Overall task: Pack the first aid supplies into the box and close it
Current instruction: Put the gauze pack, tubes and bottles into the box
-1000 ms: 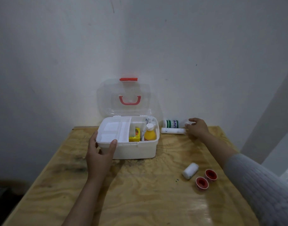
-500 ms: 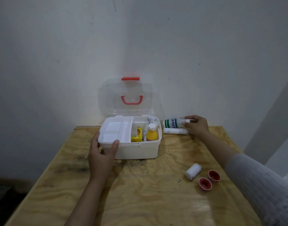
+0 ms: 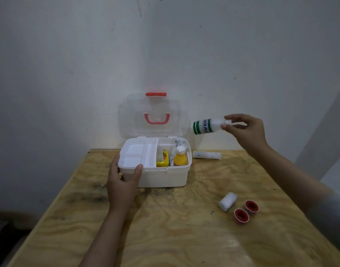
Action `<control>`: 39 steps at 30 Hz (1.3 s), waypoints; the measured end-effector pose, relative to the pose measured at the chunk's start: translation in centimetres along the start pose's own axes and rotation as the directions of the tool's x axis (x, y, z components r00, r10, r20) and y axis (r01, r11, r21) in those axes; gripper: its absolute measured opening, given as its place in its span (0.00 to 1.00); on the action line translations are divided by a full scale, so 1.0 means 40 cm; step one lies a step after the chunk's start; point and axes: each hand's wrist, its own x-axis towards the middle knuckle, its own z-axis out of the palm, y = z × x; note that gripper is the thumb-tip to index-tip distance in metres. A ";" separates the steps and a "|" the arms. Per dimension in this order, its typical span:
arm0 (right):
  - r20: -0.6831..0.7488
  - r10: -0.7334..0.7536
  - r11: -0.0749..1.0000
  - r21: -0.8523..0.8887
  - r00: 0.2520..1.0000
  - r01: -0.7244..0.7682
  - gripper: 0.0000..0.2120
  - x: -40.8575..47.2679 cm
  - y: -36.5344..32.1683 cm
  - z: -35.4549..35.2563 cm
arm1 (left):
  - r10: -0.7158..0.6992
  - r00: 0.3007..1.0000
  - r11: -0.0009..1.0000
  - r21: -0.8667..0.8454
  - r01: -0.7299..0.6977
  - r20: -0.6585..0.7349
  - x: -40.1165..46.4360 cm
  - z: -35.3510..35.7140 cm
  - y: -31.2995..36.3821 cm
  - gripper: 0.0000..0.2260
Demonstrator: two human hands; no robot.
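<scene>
A white first aid box (image 3: 161, 177) stands at the table's far side, its clear lid (image 3: 152, 114) upright with a red handle. Inside lie a white tray (image 3: 138, 153), a yellow pack (image 3: 163, 162), a yellow bottle (image 3: 180, 158) and a tube. My left hand (image 3: 124, 182) grips the box's front left corner. My right hand (image 3: 244, 130) holds a white bottle with green bands (image 3: 205, 126) by its cap, sideways in the air to the right of the lid. A long white roll (image 3: 207, 155) lies right of the box.
A short white bandage roll (image 3: 227, 201) and two red round caps (image 3: 246, 211) lie on the plywood table (image 3: 175, 228) at the right front. The white wall stands close behind the box. The table's left edge drops to a dark floor.
My right hand lifted the green-banded bottle off the table and raised it beside the lid. The long white roll stayed on the table. My left hand kept its grip on the box.
</scene>
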 end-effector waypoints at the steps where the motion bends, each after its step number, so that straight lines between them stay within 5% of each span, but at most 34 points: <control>1: 0.028 -0.009 1.000 0.029 1.000 0.009 0.11 -0.005 -0.021 0.008 | 0.001 1.000 1.000 -0.001 -0.001 0.000 0.000 0.000 0.001 0.30; 11: 0.424 -0.131 0.966 -0.148 0.896 0.212 0.13 -0.049 -0.123 0.152 | -0.006 1.000 1.000 0.024 0.005 0.013 0.001 -0.004 0.002 0.32; 21: 0.609 -0.091 0.898 -0.292 0.788 0.330 0.14 -0.099 -0.100 0.265 | 0.005 1.000 0.999 0.040 -0.005 0.006 0.002 -0.003 0.002 0.32; 32: 0.668 -0.171 0.828 -0.301 0.724 0.473 0.12 -0.094 -0.095 0.225 | 0.021 1.000 0.999 0.028 -0.021 0.005 -0.002 0.000 0.001 0.31; 39: 0.570 -0.144 0.854 -0.342 0.809 0.393 0.08 -0.120 -0.069 0.050 | 0.028 1.000 0.999 0.024 -0.028 0.005 -0.001 0.002 -0.004 0.31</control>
